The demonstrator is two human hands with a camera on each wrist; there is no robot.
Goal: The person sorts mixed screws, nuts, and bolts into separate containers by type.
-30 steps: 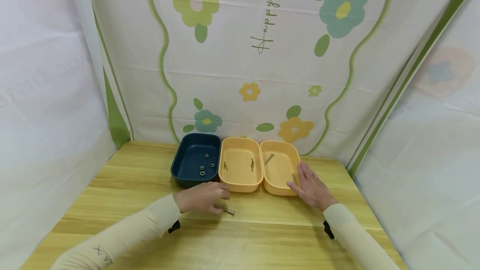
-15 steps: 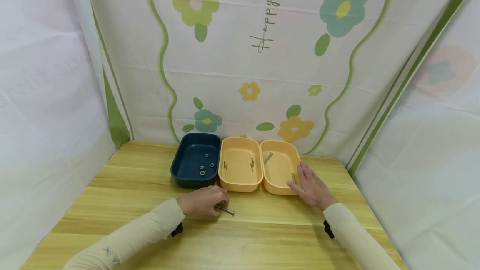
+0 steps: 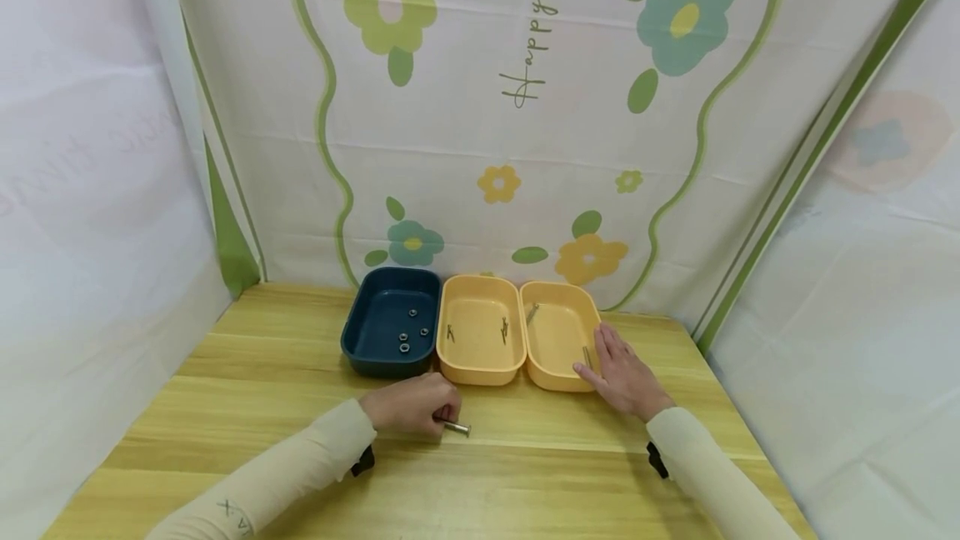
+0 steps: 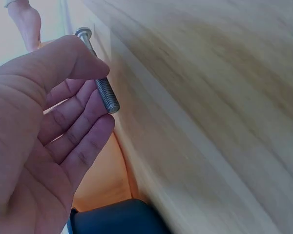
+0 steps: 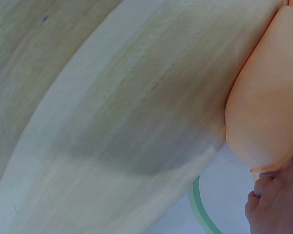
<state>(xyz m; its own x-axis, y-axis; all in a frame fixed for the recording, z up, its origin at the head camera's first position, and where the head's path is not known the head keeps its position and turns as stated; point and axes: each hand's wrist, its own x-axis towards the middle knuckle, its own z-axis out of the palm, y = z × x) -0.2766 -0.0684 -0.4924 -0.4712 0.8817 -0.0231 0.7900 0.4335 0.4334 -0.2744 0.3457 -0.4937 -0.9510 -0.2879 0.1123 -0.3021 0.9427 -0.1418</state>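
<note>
My left hand [image 3: 414, 403] pinches a metal bolt [image 4: 106, 92] between thumb and fingers, just above the table in front of the trays. In the head view the bolt's head end [image 3: 459, 428] sticks out to the right. The left wrist view shows its threaded end pointing away from the thumb. My right hand [image 3: 624, 375] rests against the right wall of the right yellow tray [image 3: 561, 380], fingers straight, thumb over the front rim. Inside that tray lie two bolts, one at the left wall [image 3: 532, 313] and one near my thumb [image 3: 587, 356].
Left of it a second yellow tray [image 3: 480, 375] holds several small thin metal pieces [image 3: 505, 329]. A dark blue tray [image 3: 375, 362] with several nuts [image 3: 405, 347] stands at the left end. The three trays sit side by side on the wooden table [image 3: 525, 482], before a flowered cloth [image 3: 450, 123].
My left hand has shifted a little right and its fingers have curled more round the bolt. The bolt at the right tray's left wall has slid slightly left. My right hand stays put.
</note>
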